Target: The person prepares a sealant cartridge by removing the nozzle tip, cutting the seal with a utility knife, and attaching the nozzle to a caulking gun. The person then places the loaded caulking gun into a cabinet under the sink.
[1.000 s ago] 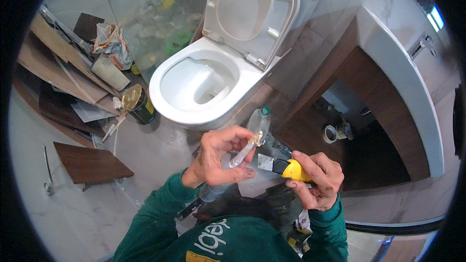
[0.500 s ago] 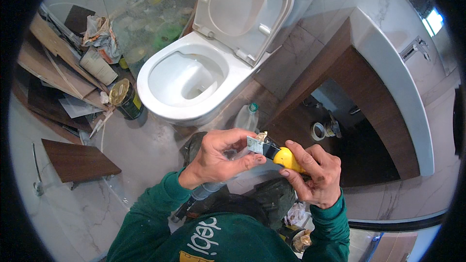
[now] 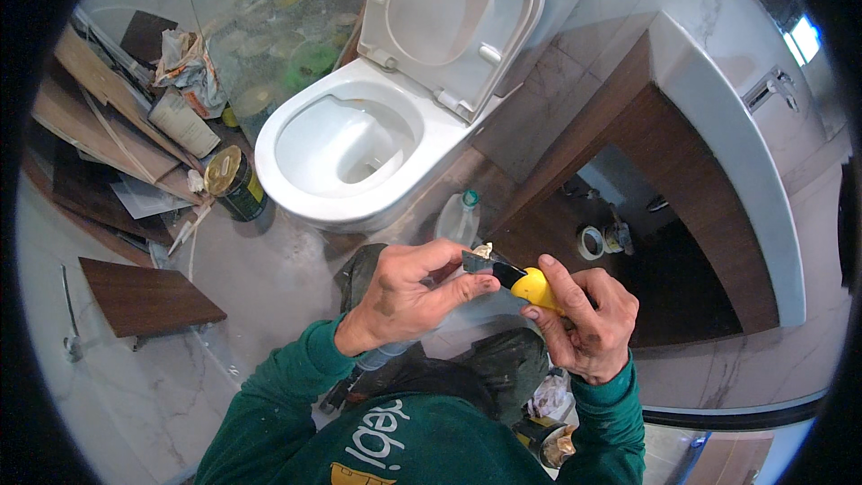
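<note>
My right hand (image 3: 588, 319) grips a yellow-handled tool (image 3: 536, 288) that looks like a scraper, its thumb and forefinger closed round the rounded handle. A black neck runs from the handle toward my left hand (image 3: 409, 292). There a flat grey piece (image 3: 476, 263) lies at the tool's far end, pinched at its edge by my left thumb and fingers. Whether this piece is fixed to the tool, I cannot tell. A small beige lump (image 3: 485, 251) clings to its upper side. Both hands are close together, above my knees.
A toilet (image 3: 341, 202) with raised lid stands ahead. To its right is a brown vanity cabinet (image 3: 709, 162) with a white basin. A clear bottle (image 3: 456, 220) is on the floor by the toilet. At left are an opened can (image 3: 235, 184), wood boards (image 3: 112, 139) and a brown panel (image 3: 148, 296).
The flat grey piece has tilted and now looks darker. My right hand and the yellow handle have shifted slightly right. My left hand keeps its pinch.
</note>
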Action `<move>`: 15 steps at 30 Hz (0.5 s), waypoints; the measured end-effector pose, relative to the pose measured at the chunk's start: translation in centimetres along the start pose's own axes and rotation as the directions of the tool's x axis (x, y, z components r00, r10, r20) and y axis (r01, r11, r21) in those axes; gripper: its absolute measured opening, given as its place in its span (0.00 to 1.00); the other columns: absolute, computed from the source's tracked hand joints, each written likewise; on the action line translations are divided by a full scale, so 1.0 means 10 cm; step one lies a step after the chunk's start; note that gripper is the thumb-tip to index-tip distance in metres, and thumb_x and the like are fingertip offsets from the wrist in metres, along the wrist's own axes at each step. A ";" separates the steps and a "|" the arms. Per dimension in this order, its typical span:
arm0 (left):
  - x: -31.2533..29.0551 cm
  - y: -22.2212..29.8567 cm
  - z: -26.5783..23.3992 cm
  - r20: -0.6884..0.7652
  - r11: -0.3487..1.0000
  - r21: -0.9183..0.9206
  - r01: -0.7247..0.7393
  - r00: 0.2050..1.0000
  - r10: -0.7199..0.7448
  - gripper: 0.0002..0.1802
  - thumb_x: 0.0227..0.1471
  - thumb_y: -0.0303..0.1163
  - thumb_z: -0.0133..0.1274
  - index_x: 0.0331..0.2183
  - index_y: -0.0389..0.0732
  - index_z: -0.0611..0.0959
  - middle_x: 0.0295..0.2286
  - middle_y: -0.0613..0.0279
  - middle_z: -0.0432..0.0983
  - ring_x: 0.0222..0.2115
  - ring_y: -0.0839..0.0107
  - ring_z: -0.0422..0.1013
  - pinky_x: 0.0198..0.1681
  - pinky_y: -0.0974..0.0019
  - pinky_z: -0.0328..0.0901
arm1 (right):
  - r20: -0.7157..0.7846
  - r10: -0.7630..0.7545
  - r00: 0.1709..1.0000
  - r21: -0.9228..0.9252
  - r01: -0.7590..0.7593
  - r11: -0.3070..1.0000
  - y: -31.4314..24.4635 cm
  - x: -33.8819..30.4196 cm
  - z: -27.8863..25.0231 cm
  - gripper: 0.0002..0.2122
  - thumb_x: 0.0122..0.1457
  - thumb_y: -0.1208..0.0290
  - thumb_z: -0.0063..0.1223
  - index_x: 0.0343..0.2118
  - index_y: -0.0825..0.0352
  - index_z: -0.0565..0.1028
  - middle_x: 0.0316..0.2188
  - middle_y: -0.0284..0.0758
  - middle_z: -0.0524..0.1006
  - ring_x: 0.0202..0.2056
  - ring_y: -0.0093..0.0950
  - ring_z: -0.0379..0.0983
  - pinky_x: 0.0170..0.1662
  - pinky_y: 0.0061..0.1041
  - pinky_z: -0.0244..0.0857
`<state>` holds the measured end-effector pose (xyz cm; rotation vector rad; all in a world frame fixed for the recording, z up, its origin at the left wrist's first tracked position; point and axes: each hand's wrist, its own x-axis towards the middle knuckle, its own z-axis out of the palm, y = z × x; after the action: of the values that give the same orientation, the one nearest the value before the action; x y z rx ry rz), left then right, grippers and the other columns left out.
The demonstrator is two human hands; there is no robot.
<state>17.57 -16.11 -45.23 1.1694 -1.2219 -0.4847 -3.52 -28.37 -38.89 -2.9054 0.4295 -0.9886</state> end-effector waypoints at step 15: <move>-0.01 -0.09 -0.22 0.090 0.970 -0.223 0.101 0.993 -0.083 0.18 0.46 0.22 0.65 0.41 0.29 0.81 0.31 0.63 0.79 0.31 0.80 0.73 0.37 0.74 0.68 | 0.192 0.102 0.976 0.445 -0.179 0.877 -0.07 -0.13 0.09 0.21 0.57 0.67 0.64 0.52 0.70 0.79 0.24 0.38 0.75 0.20 0.27 0.70 0.26 0.26 0.64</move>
<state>19.78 -15.43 -45.84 1.0215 -1.1499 -0.7278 -3.79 -27.34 -40.31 -2.4593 0.3356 -0.7060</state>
